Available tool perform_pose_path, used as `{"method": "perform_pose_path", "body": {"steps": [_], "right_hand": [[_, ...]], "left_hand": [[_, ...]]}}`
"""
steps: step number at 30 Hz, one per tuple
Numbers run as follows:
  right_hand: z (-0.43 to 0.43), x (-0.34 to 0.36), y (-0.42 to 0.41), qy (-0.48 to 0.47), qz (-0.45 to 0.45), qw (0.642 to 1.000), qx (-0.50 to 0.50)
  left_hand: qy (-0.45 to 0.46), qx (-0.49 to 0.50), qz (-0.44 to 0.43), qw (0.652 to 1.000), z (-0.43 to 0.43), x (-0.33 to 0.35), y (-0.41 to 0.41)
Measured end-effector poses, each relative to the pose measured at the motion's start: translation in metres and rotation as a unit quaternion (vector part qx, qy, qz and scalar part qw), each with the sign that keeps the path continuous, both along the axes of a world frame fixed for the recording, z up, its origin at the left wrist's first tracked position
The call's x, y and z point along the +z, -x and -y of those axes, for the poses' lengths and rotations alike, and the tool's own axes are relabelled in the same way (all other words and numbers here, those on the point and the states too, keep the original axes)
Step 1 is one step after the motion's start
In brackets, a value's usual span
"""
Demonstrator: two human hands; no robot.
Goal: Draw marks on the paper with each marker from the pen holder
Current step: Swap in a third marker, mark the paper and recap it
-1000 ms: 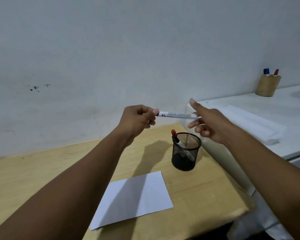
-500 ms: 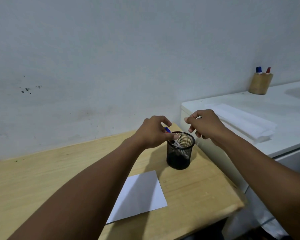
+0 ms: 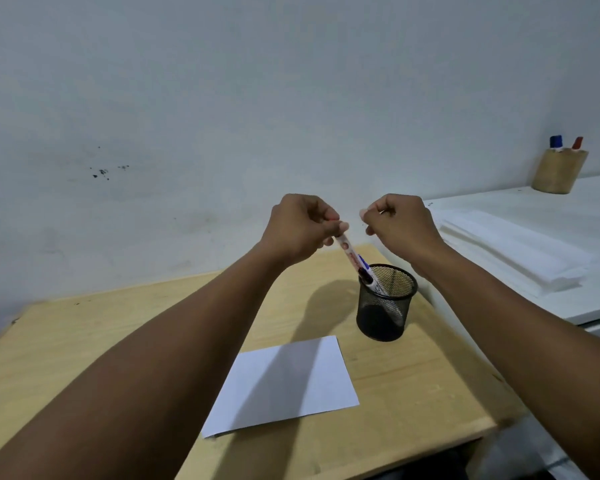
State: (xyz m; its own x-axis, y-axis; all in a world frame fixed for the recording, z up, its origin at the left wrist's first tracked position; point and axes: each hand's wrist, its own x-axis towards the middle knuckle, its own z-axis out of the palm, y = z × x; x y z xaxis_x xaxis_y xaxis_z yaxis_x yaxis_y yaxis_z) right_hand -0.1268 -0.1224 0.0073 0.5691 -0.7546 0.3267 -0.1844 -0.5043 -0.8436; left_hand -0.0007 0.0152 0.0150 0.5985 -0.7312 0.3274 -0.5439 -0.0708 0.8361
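Left hand [image 3: 300, 226] pinches a red marker [image 3: 350, 253] by its top, tilted, lower end at the holder [image 3: 386, 303] rim beside a blue marker [image 3: 363, 263]; right hand [image 3: 400, 223] is clenched, contents indiscernible. Holder stands near the wooden table's [image 3: 84, 341] far right edge, paper [image 3: 284, 382] toward the front edge. Pale scuffed wall [image 3: 257, 98] behind; white counter [image 3: 534, 306] at right carries folded sheets [image 3: 513, 251] and a wooden cup [image 3: 559, 170].
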Motion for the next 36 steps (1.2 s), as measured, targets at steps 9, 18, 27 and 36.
{"method": "perform_pose_path", "body": {"steps": [9, 18, 27, 36], "right_hand": [[-0.077, 0.002, -0.058, 0.027, -0.023, 0.974, 0.222], [-0.136, -0.009, -0.094, -0.056, -0.055, 0.942, 0.325], [-0.049, 0.012, -0.038, -0.021, -0.033, 0.981, 0.191], [0.012, -0.012, 0.028, -0.089, -0.052, 0.988, 0.116]], "left_hand": [[0.11, 0.077, -0.142, 0.981, -0.095, 0.012, -0.052], [0.087, 0.122, -0.209, 0.966, -0.172, -0.017, -0.081], [0.04, 0.007, -0.228, 0.973, -0.09, -0.013, -0.043], [-0.136, -0.102, -0.038, 0.985, 0.002, -0.03, 0.02]]}}
